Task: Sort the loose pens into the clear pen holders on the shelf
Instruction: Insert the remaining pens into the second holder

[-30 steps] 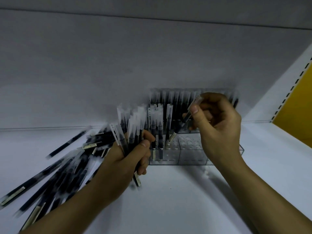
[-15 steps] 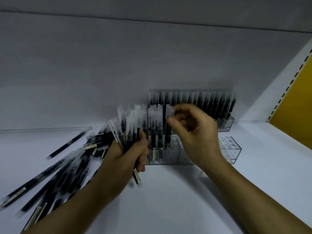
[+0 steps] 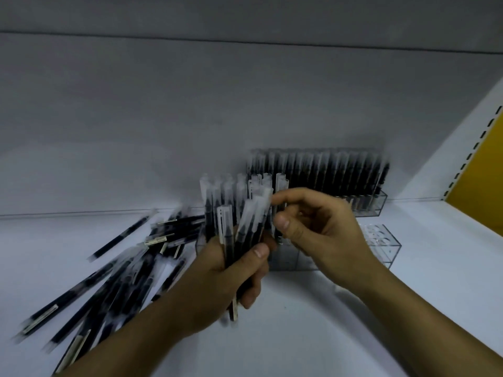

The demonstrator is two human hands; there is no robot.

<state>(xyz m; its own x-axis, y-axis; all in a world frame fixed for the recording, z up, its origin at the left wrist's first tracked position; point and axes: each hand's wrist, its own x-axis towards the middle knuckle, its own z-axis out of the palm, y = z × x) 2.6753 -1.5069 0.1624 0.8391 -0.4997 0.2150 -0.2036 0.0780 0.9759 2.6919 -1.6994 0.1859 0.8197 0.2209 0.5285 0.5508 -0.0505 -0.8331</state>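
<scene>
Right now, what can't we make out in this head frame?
Head view only:
- Whether the right hand pinches a pen from the bundle in the left hand: motion blur there.
- Left slots of the front holder: hidden behind both hands.
- Count and labels in the loose pile: smeared by blur, cut off at the lower left edge.

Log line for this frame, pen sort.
left hand: grips pen bundle | right hand: at bundle caps, pinch unclear | front holder: part filled | rear holder: lined with pens | loose pens: piled left
</scene>
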